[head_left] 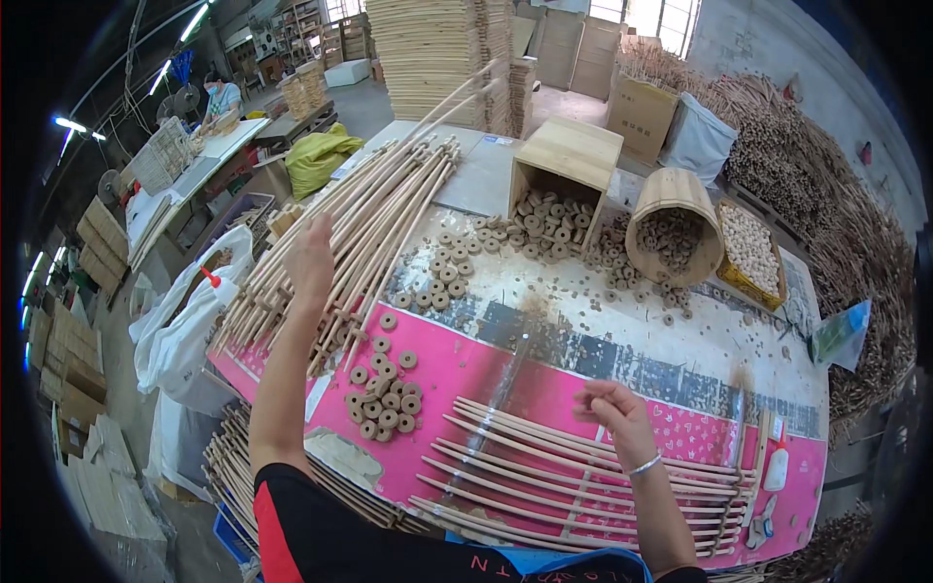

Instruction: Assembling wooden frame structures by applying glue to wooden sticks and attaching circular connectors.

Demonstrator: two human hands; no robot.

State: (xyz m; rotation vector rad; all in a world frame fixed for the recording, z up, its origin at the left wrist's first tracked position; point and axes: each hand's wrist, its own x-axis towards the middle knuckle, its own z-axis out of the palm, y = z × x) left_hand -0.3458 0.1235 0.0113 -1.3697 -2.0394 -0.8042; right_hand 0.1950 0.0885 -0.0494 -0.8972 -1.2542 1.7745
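My left hand [311, 257] reaches far out and lies flat on a big pile of long wooden sticks [360, 223] at the table's left, fingers stretched over them. My right hand [612, 408] hovers with curled fingers over a rack of parallel sticks [544, 466] joined by cross pieces, lying on the pink table cover [466, 364]. I see nothing in that hand. A small heap of wooden rings [385, 400] sits between my arms, left of the rack.
More rings [457, 272] spill from a wooden box [567, 155] and a round wooden tub [673, 194] lying on their sides. A yellow crate of pale beads [748, 248], a glue bottle [777, 468], scissors [761, 528], white bags [185, 325]. Another person [222, 97] works far left.
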